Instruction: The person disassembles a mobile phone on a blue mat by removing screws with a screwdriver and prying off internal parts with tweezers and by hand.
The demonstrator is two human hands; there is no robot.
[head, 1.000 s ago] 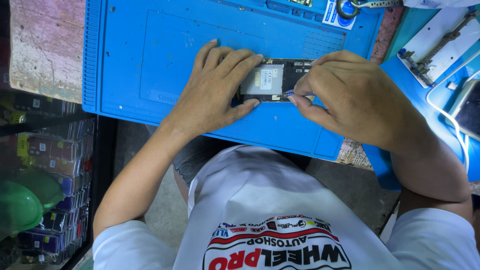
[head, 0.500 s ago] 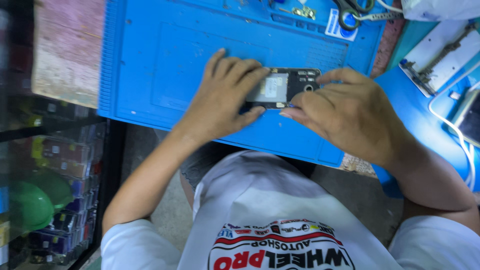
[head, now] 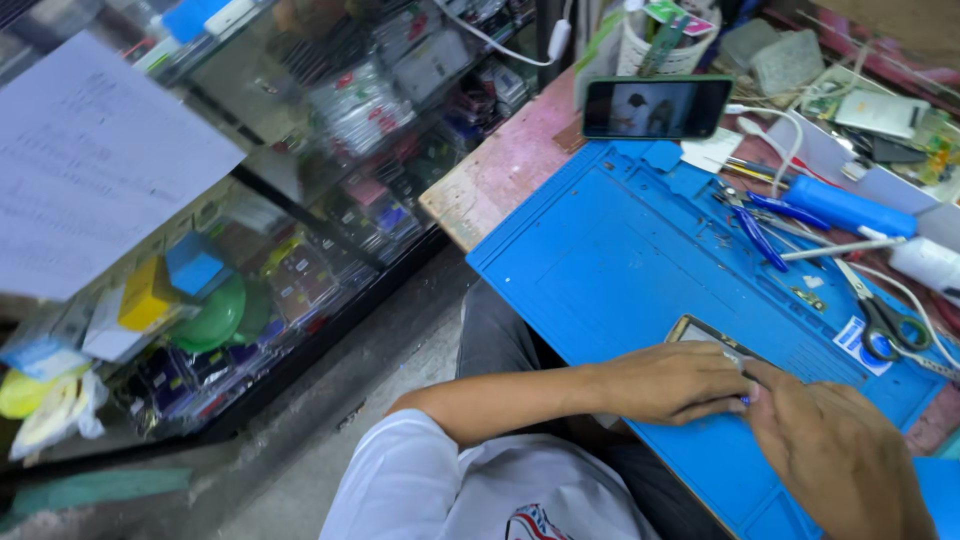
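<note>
An opened phone [head: 703, 334] with a gold rim lies on the blue work mat [head: 620, 250], near its front edge. My left hand [head: 672, 384] lies over the phone's near end and holds it down, fingers curled. My right hand [head: 838, 462] comes in from the lower right, its fingertips meeting the left hand's. It pinches a small blue-tipped tool [head: 746, 399] at the phone. Most of the phone is hidden under both hands.
A second phone [head: 655, 108] with a lit screen stands propped at the mat's far edge. Blue-handled pliers [head: 762, 238], scissors [head: 886, 324], a blue cylinder [head: 846, 206] and cables lie on the right. A glass display case [head: 300, 210] full of small packets stands to the left.
The view has swung up and to the left, so the display case and the far bench now show. Both hands stay together on the opened phone.
</note>
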